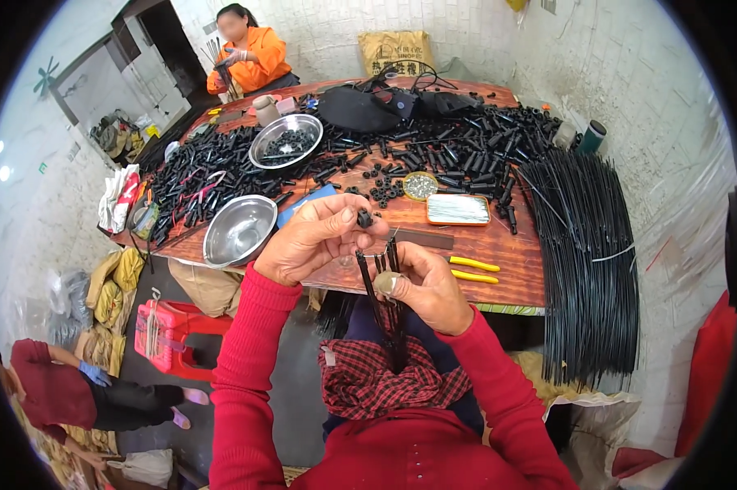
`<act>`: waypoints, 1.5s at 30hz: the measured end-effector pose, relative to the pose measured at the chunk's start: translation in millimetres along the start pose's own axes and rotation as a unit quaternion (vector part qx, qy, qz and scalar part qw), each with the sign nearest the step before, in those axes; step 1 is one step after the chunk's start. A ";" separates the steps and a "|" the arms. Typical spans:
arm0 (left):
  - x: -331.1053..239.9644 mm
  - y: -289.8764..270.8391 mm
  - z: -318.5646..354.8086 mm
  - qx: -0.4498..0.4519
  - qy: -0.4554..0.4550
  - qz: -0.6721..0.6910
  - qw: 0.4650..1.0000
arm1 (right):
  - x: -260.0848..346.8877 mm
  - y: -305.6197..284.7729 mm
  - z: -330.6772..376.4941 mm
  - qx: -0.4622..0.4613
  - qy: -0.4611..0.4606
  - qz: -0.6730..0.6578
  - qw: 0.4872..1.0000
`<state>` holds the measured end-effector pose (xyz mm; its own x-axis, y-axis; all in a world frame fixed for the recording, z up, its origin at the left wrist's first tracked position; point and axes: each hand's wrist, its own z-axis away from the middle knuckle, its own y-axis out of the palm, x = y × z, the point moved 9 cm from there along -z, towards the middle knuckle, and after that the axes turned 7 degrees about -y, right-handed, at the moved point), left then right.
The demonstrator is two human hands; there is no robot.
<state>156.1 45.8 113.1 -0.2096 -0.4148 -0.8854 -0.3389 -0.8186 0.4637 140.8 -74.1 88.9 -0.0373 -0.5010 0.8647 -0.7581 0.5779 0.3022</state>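
Above the near edge of the table, my left hand [303, 241] pinches a small black cylindrical part [364, 218] between thumb and fingers. Close beside it, my right hand [434, 290] is closed round a bundle of thin black rods [393, 339] that hangs down toward my lap. A worn covering [387, 283] wraps the right thumb. Just beyond the right hand lie yellow-handled pliers [474, 270]. An orange-rimmed tray of thin white pins [458, 210] and a round dish of small shiny pieces [420, 186] sit farther back, near loose black caps [382, 192].
Heaps of black tubular parts [499, 143] cover the wooden table [499, 253]. One metal bowl [239, 233] stands left, another [285, 143] holds black pieces. Long black rods [589, 269] hang over the right edge. A person in orange [262, 61] works opposite; another person [66, 376] is lower left, near a red stool [180, 335].
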 end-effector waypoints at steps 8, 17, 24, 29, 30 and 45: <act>-5.3 7.4 9.2 -0.019 0.002 -0.048 0.999 | 0.4 7.1 4.2 0.009 -0.004 0.010 1.000; -9.8 10.0 12.9 -0.014 0.006 -0.083 0.996 | -2.8 7.9 2.5 0.008 0.005 0.012 1.000; -6.5 6.8 6.1 -0.031 -0.002 -0.082 0.996 | -4.4 0.3 1.8 -0.002 0.013 0.000 1.000; -7.7 7.4 4.4 0.003 0.003 -0.106 0.994 | -6.9 1.2 0.4 0.002 0.019 0.008 1.000; -7.6 8.5 4.2 0.006 0.000 -0.112 0.994 | -6.1 2.3 -0.2 0.003 0.017 0.002 1.000; -3.5 7.8 2.8 -0.031 -0.006 -0.042 0.999 | -6.0 -2.7 -1.0 -0.006 0.012 0.013 1.000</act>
<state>151.6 41.9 119.9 -0.1938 -0.3388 -0.9207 -0.2977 -0.8739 0.3843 143.7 -72.0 83.2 -0.0410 -0.4706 0.8814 -0.7490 0.5984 0.2847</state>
